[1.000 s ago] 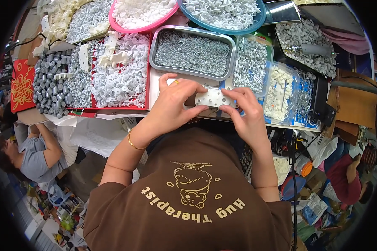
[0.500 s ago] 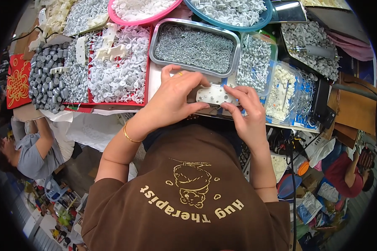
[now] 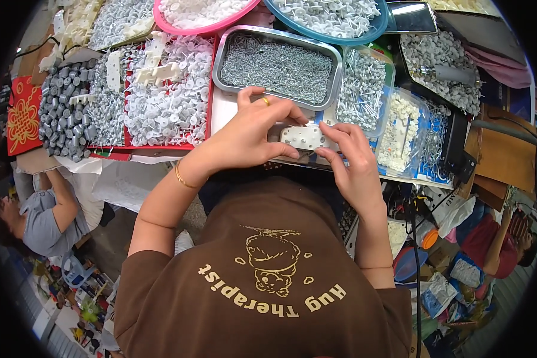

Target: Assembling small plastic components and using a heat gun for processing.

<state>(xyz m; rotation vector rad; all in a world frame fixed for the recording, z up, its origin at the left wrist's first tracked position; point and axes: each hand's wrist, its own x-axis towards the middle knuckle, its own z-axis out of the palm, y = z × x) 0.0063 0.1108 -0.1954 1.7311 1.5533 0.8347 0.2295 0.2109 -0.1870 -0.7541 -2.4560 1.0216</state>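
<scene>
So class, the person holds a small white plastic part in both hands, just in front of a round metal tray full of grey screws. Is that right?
Not quite: the metal tray is rectangular, not round, as the head view shows. The rest holds: the left hand and right hand both hold the white part just in front of that tray of grey screws.

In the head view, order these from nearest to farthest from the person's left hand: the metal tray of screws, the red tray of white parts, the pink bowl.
From the left hand:
1. Metal tray of screws, just above the fingers.
2. Red tray of white parts, to the hand's left.
3. Pink bowl, farthest, at the top edge.
</scene>
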